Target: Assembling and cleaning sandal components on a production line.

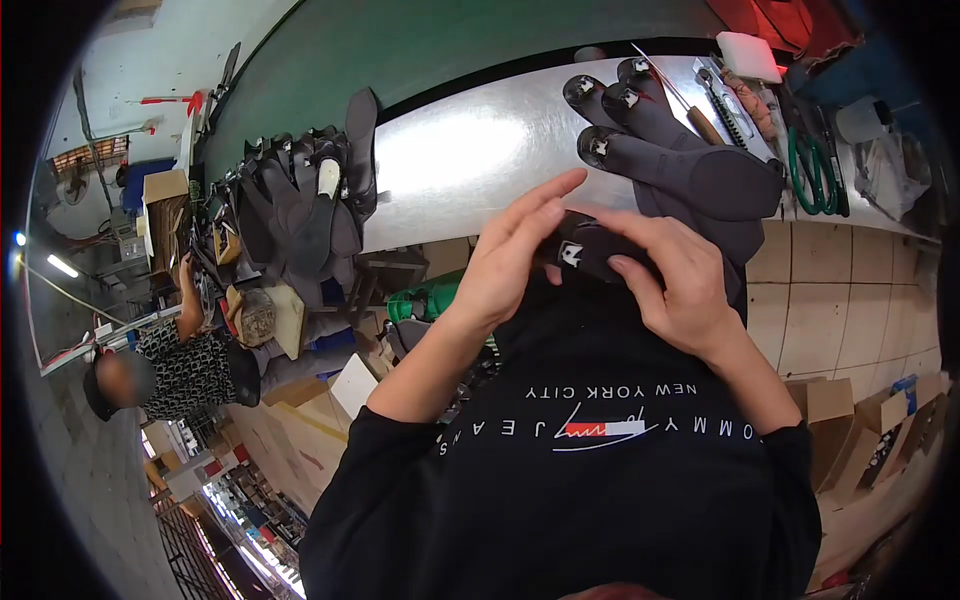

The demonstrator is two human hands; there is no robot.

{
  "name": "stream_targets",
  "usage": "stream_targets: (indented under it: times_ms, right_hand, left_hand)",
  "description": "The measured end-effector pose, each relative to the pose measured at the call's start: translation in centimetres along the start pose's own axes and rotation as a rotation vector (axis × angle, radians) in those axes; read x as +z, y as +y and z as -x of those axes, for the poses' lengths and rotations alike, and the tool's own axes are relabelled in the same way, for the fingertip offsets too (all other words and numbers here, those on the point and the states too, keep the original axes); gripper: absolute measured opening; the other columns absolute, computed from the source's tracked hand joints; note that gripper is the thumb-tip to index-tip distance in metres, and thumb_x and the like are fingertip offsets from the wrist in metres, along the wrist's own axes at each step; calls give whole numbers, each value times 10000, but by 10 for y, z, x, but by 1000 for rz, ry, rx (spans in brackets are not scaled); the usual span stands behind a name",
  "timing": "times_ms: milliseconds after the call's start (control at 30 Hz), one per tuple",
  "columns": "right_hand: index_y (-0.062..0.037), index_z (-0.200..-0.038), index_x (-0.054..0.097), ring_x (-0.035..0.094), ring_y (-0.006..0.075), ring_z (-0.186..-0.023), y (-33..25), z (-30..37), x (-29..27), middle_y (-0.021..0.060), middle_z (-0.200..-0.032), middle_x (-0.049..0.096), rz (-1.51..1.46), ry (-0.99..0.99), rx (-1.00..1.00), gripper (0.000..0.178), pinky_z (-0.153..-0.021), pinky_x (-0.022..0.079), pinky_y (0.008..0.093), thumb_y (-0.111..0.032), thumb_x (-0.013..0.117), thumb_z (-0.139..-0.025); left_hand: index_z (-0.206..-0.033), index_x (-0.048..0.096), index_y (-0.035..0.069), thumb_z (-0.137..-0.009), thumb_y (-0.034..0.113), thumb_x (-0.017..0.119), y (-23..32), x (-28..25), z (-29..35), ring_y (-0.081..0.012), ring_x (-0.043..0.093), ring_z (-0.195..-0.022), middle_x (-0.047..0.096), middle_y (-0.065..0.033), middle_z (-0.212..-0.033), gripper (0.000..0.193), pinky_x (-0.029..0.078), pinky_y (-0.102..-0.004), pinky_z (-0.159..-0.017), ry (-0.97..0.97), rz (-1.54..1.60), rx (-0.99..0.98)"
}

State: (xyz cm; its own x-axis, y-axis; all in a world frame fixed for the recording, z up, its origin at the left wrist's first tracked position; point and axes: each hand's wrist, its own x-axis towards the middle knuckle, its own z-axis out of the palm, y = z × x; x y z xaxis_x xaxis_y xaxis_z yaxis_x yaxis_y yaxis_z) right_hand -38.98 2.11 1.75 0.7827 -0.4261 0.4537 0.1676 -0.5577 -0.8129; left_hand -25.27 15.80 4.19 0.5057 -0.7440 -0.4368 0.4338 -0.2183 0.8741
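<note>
A dark insole with a glossy black heel end and a small white mark is held in front of my chest. My right hand grips it, thumb on the near side and fingers over the far side. Flat and stretched out, the fingers of my left hand lie along the glossy end, touching or very close to it. Just beyond my right hand, a fan of similar dark insoles rests on the metal tabletop, their marked ends pointing left.
More insoles are heaped at the table's left, beside the green surface. An awl-like tool and green-handled scissors lie at the right. A green container stands below the table edge. Another person works at far left.
</note>
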Motion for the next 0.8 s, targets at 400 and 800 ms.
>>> stream_targets:
  times_ms: [400,800]
  right_hand:
    - [-50,-787,587,601,262,-599,-1,7,3,76,-674,604,8,-37,86,169,-545,457,350,-58,749,-738]
    - [-29,-781,562,613,254,-579,3,11,-1,96,-647,597,-108,-113,322,180,-529,453,331,-45,737,-743]
  left_hand:
    - [-1057,639,51,-1022,268,436,-9,4,5,-14,482,-565,619,19,-807,299,335,-174,-410,-27,-251,-77]
    - [-1035,641,23,-933,184,587,-7,15,7,-42,509,-584,544,30,-711,198,416,-198,-465,17,-271,-104]
